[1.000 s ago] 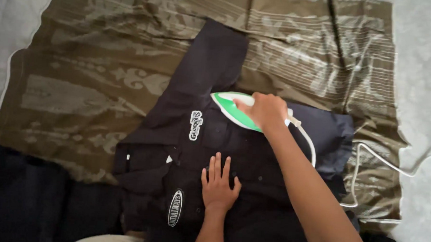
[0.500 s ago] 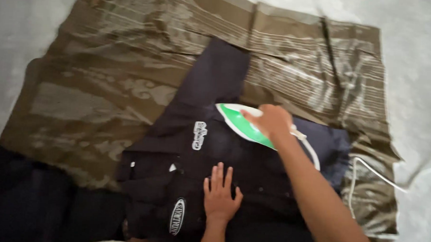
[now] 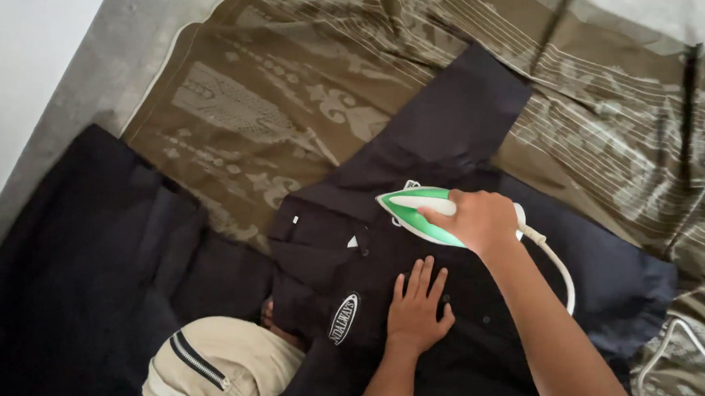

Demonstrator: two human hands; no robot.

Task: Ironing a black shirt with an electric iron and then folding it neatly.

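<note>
One olive patterned cloth (image 3: 309,103) covers the upper frame. On it, centre to lower right, lies one dark shirt (image 3: 448,139), with two oval patches; the chest looks flat, the upper sleeve and right side apparently not yet pressed. One dark garment (image 3: 77,251) lies lower left. One green-and-white iron (image 3: 414,212) sits mid-frame, right hand (image 3: 481,220) curled round its handle; left hand (image 3: 417,308) flat, fingers spread

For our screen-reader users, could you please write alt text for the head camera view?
A right hand holds a green and white iron on a dark collared shirt, while the left hand lies flat on the shirt. The shirt lies on an olive patterned cloth.
</note>
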